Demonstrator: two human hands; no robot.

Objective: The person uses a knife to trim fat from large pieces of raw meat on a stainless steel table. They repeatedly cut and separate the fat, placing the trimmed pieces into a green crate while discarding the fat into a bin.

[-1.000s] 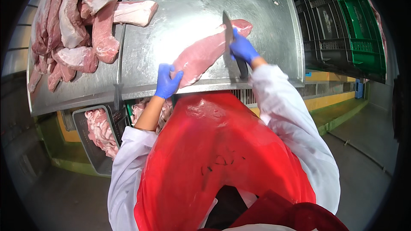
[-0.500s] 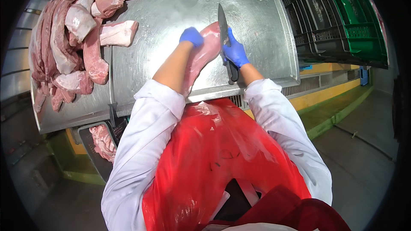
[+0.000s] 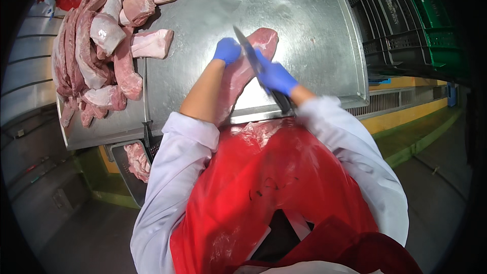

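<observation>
A long piece of raw pink meat lies on the metal table in front of me, its near end by the table's edge. My left hand, in a blue glove, is closed at the meat's left side; the fingertips are hidden. Gloved in blue too, my right hand grips a knife by its black handle, slightly blurred. The blade slants up and left across the meat, its tip close to my left hand. Whether the edge cuts into the meat I cannot tell.
Many raw meat pieces are heaped on the table at left. Beside them lies a thin metal rod with a black handle. Below is a dark crate holding pale meat scraps. Black crates and a green crate stand at right.
My right hand has swung the knife leftward over the meat; its blade now tilts left, where it stood nearly upright beside the meat. The whole view has shifted a little.
</observation>
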